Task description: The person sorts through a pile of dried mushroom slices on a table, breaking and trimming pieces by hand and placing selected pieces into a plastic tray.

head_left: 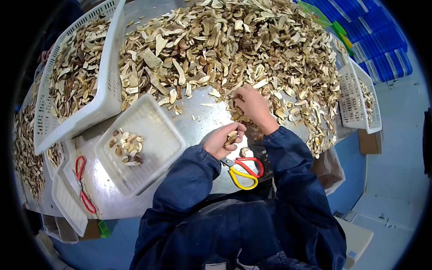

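A large heap of dried mushroom slices point(252, 45) covers the far part of the metal table. My left hand point(220, 140) is curled, palm up, around a few mushroom slices point(231, 138). At the heap's near edge my right hand point(253, 107) reaches down with bent, closed fingers; what they pinch is hidden. Scissors point(245, 173) with one red and one yellow handle lie just below my left hand, near the table edge. Left of my left forearm stands a shallow white plastic tray point(168, 155) with a small group of mushroom pieces point(128, 146).
A tall white basket point(110, 96) of slices stands at the left. Red-handled scissors point(81, 184) lie by a small white tray point(67, 204). Another white basket point(355, 94) sits at the right edge. Blue crates point(378, 45) are stacked beyond the table at the right.
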The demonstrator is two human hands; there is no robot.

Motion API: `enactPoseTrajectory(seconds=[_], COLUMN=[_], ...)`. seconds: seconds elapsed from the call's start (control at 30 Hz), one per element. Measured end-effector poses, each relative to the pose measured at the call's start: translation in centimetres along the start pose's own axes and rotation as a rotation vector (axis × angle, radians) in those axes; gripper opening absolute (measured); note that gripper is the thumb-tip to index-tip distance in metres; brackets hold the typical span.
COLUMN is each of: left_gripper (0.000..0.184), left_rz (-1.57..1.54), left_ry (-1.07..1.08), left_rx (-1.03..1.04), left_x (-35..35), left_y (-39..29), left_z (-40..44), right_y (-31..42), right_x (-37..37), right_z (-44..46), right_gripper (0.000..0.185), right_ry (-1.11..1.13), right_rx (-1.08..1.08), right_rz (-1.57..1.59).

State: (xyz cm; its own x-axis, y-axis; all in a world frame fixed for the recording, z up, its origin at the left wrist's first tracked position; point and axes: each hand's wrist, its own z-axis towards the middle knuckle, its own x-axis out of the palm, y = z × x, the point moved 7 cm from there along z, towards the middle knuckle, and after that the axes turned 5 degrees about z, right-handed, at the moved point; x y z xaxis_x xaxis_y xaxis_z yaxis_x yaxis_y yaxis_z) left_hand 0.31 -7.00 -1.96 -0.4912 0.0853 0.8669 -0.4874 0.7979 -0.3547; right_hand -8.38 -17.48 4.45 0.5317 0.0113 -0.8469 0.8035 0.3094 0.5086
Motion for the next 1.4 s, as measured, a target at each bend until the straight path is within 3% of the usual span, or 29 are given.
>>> enactPoseTrajectory(seconds=[0.17,0.27,0.37,0.5,0.6,0.7,0.73,0.8,0.87,0.97,1.03,1.17,1.33,1.4], left_gripper=[0.018,0.019,0.020,0.020,0.029,0.040,0.048,0.046,0.036,0.022,0.015,0.016,0.020,0.020], left_rz=[0.017,0.018,0.024,0.012,0.013,-0.055,-0.037,-0.052,-0.040,-0.102,-0.096,-0.064,-0.031,-0.031], left_ry=[0.023,0.027,0.033,0.017,0.055,-0.072,-0.051,-0.061,-0.167,0.030,0.045,0.024,0.018,0.025], left_rx=[0.009,0.003,0.002,-0.007,0.045,0.055,0.078,0.074,0.048,0.047,0.052,0.107,0.151,0.149], left_x=[0.1,0.2,0.0,-0.2,-0.4,0.0,-0.1,0.2,0.1,-1.1,-0.3,0.2,0.2,0.2], left_y=[0.2,0.4,0.6,0.8,0.5,-0.1,0.0,0.0,-0.1,0.8,0.3,-0.3,-0.6,-0.5], left_z=[0.0,0.1,0.2,0.3,0.5,0.0,0.1,0.1,-0.3,0.8,0.1,-0.2,-0.2,-0.2], right_y=[-0.9,0.2,0.8,1.5,-0.1,-1.2,-0.4,1.1,-0.1,-2.0,-1.4,-0.8,-0.5,-0.5], right_x=[-0.5,-0.1,1.3,1.8,0.1,-1.6,-1.5,-1.6,-2.4,-2.2,-1.8,0.4,-0.1,-0.3], right_z=[0.3,0.4,0.2,0.1,0.0,-1.5,-2.1,-3.1,-2.1,0.0,0.9,1.6,0.4,-0.1], right_gripper=[0.013,0.016,0.020,0.024,0.025,0.026,0.026,0.025,0.025,0.022,0.019,0.025,0.021,0.020], right_ry=[0.119,0.066,0.094,0.077,0.112,0.193,0.257,0.374,0.214,0.018,-0.103,0.069,0.148,0.081], right_rx=[0.146,0.038,0.077,0.044,0.149,0.359,0.343,0.315,0.314,0.198,0.062,0.098,0.098,0.040], right_rz=[0.328,0.196,-0.095,-0.206,0.144,0.405,0.477,0.622,0.346,0.013,-0.117,-0.379,-0.268,-0.238])
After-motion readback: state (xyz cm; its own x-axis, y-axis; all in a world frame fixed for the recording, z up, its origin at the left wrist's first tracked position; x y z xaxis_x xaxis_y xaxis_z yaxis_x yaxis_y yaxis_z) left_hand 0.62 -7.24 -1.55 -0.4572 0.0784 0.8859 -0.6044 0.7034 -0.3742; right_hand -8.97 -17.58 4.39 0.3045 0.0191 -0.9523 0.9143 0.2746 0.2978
